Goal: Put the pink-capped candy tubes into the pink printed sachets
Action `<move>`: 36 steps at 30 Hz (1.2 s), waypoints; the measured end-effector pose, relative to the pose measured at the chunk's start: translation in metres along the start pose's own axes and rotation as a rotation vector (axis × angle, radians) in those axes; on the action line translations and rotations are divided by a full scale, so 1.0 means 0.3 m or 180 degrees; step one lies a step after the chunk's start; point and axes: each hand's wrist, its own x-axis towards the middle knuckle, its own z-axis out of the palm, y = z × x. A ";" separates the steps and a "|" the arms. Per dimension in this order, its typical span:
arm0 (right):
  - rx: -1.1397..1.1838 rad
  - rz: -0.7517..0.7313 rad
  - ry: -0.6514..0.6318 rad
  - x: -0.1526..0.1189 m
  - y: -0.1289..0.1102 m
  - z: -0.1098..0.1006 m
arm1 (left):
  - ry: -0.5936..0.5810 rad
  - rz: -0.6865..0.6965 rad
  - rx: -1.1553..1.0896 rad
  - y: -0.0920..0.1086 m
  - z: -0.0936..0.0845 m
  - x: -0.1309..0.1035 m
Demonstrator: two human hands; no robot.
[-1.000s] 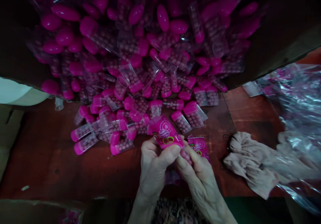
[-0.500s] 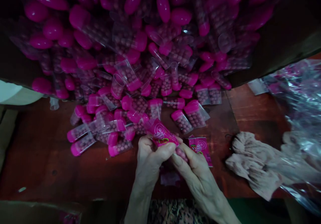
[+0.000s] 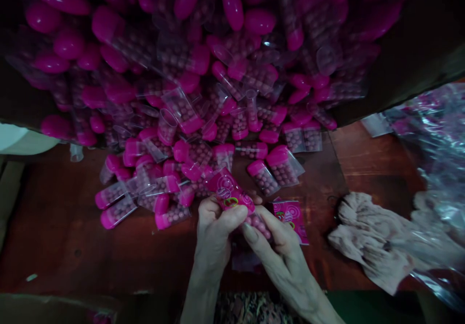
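Observation:
Both hands meet over the front of the table around one small candy container. My left hand (image 3: 214, 224) is closed on a printed pink sleeve (image 3: 225, 188), its thumb pressed across the lower part. The sleeve tilts to the upper left. My right hand (image 3: 278, 244) grips the clear candy container (image 3: 259, 224), whose pink balls show between the fingers. The container's upper end meets the sleeve; how far it reaches inside is hidden. Another printed pink sleeve (image 3: 292, 217) lies flat just beyond my right hand.
A large heap of pink-capped candy containers (image 3: 181, 106) spills from a dark box onto the reddish wooden table (image 3: 47, 227). At the right lie a crumpled beige cloth (image 3: 370, 237) and clear plastic film (image 3: 432, 154). A pale rounded object (image 3: 25, 140) stands at the left.
The sleeve and both hands have shifted slightly left. My right thumb has moved, and more of the pink balls show between the hands.

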 end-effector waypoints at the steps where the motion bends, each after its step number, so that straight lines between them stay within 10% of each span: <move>1: -0.0064 -0.0023 -0.0077 0.001 -0.002 -0.002 | 0.0009 0.0039 -0.0038 -0.001 -0.003 -0.001; 17: 0.0036 0.0053 -0.0350 -0.036 -0.036 -0.013 | -0.0728 -0.0079 -0.0133 -0.005 0.020 -0.048; 36: 0.0501 -0.0095 -0.0664 -0.019 -0.018 0.006 | -0.0323 0.0261 -0.0487 -0.009 -0.013 -0.053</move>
